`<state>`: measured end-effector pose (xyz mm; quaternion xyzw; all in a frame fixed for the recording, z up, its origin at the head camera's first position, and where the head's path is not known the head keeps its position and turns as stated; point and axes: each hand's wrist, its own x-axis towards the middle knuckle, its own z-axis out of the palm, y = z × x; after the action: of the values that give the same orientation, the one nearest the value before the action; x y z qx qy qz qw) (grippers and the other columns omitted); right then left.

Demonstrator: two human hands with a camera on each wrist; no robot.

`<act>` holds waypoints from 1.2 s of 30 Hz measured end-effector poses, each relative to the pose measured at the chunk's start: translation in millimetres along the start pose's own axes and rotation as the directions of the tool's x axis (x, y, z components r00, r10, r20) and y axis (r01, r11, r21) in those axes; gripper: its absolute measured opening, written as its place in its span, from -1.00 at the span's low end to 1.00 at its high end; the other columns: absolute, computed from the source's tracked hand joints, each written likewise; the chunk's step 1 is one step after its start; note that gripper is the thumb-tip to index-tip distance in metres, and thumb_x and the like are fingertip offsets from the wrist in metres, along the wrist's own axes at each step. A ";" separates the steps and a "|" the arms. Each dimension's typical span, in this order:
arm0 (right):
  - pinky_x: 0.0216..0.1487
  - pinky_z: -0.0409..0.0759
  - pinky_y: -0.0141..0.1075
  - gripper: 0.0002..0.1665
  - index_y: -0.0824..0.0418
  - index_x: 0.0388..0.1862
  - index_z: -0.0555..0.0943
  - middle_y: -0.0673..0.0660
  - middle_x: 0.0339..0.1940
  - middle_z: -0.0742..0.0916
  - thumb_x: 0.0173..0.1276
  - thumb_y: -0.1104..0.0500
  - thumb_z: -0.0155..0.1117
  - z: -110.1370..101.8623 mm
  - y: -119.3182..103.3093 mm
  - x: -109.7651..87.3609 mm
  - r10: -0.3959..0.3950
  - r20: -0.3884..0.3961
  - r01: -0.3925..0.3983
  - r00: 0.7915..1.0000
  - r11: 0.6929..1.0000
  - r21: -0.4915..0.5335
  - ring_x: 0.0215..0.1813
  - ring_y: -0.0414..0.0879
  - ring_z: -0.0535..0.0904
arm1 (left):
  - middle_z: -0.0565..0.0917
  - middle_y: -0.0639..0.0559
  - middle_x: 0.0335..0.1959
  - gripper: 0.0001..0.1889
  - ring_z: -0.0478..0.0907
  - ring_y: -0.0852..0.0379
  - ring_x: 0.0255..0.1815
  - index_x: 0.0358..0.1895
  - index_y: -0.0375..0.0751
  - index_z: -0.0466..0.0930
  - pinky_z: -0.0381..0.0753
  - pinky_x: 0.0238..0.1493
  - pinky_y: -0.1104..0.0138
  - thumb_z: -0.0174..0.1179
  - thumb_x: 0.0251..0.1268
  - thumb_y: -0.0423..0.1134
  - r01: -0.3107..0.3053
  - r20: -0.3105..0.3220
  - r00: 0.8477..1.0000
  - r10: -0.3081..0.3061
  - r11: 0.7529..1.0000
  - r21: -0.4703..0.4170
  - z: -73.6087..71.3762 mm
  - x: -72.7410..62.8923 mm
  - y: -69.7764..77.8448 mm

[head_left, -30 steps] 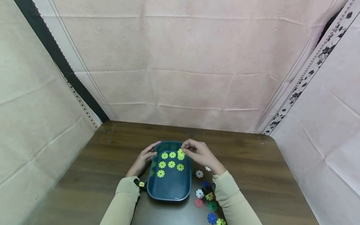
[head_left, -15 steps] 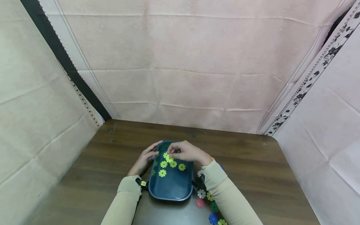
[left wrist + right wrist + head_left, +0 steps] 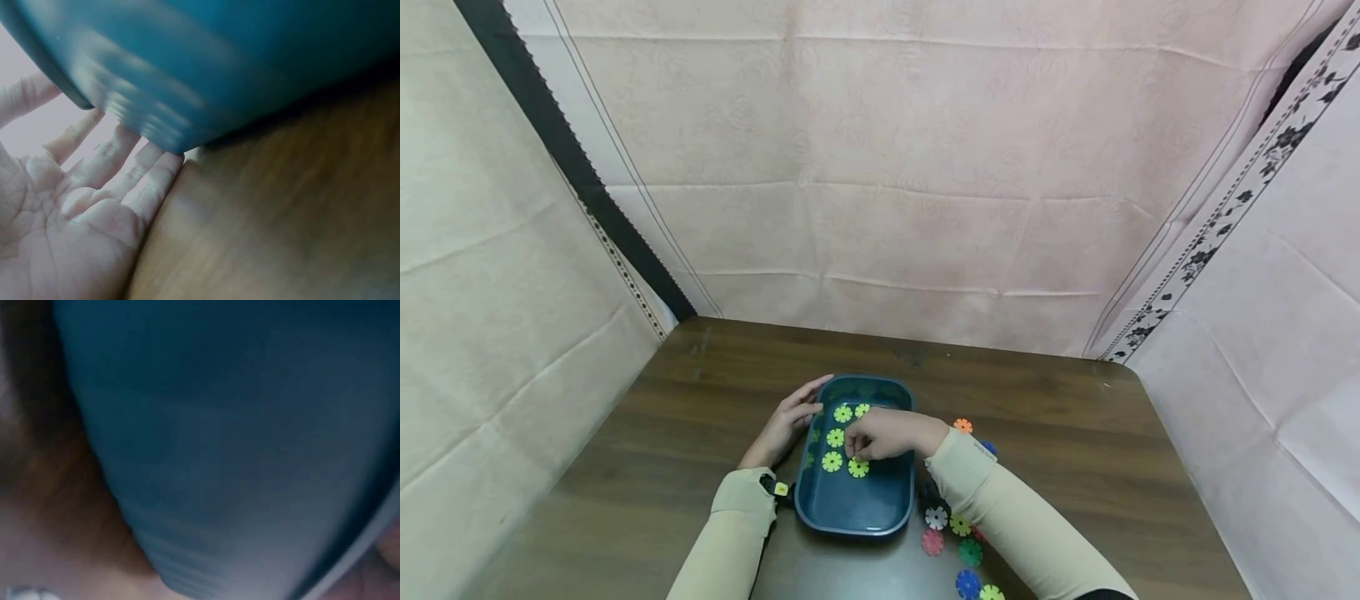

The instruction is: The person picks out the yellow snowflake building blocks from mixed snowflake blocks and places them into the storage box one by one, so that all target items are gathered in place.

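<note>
A dark blue rectangular tray (image 3: 855, 508) sits before me with yellow-green flower-shaped discs (image 3: 832, 462) lying inside in rows. My left hand (image 3: 786, 427) holds its left wall, thumb at the rim. In the left wrist view, that hand's fingertips (image 3: 165, 159) touch the outer wall. My right hand (image 3: 886, 433) reaches over the right rim with fingers curled. Its thumb and fingertips pinch a yellow-green flower-shaped disc (image 3: 858, 468) low over the tray floor. Other discs lie hidden under that hand. The right wrist view mostly has the tray's outer wall (image 3: 219, 437), blurred.
Loose flower-shaped discs lie right of the tray: orange (image 3: 962, 426), white (image 3: 936, 517), pink (image 3: 932, 542), green (image 3: 970, 551) and blue (image 3: 967, 583). The right sleeve (image 3: 1000, 500) passes above some. Brown wooden tabletop (image 3: 715, 392) surrounds the tray, with cloth hanging (image 3: 887, 167) behind.
My right hand has carried the yellow-green disc from the tray's upper right, left over the rows, then down toward the near row. The left hand stays at the tray's left wall.
</note>
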<state>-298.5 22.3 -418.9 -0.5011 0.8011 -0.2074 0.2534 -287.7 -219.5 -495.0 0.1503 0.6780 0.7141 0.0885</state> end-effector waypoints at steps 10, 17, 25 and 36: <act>-0.18 0.57 -0.46 -0.86 0.12 -0.12 0.70 -0.10 -0.22 0.73 0.43 0.29 0.27 0.4 5.4 -0.3 0.013 -0.025 -0.013 1.000 1.000 -0.002 -0.20 -0.36 0.61 | 0.43 -0.11 0.42 -0.48 0.41 -0.16 0.33 0.51 0.02 0.33 0.48 0.17 0.15 0.00 0.54 -0.25 0.016 -0.013 1.000 -0.016 1.000 -0.005 1.9 -0.3 1.3; -0.22 0.58 -0.46 -0.87 0.14 -0.09 0.72 -0.12 -0.23 0.73 0.46 0.20 0.29 -6.9 1.6 -5.9 0.009 -0.064 -0.009 0.998 1.000 0.001 -0.23 -0.36 0.62 | 0.45 -0.09 0.41 -0.50 0.39 -0.21 0.34 0.49 0.08 0.37 0.46 0.17 0.12 0.00 0.53 -0.25 0.029 -0.019 0.999 -0.029 1.000 -0.011 1.6 0.2 0.6; -0.15 0.58 -0.46 -0.83 0.16 -0.08 0.74 -0.15 -0.25 0.74 0.50 0.16 0.25 -11.6 -0.1 -11.4 -0.036 -0.099 0.038 0.994 0.999 0.014 -0.19 -0.35 0.64 | 0.44 -0.07 0.42 -0.49 0.38 -0.19 0.37 0.50 0.09 0.34 0.45 0.20 0.13 -0.01 0.54 -0.25 0.037 -0.016 0.999 -0.037 0.999 -0.011 1.7 -0.6 1.3; -0.10 0.60 -0.43 -0.74 0.18 0.02 0.71 -0.15 -0.18 0.75 0.52 0.08 0.22 -15.0 -1.0 -21.6 -0.053 -0.103 0.060 0.993 0.996 0.067 -0.12 -0.36 0.65 | 0.38 -0.12 0.46 -0.48 0.35 -0.26 0.39 0.52 0.02 0.31 0.45 0.21 0.12 0.00 0.54 -0.23 0.021 -0.007 1.000 -0.021 1.000 -0.007 1.9 -0.5 2.6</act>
<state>-299.0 42.7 -402.2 -0.5032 0.7907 -0.2675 0.2238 -286.4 -218.1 -492.4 0.1404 0.6772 0.7161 0.0942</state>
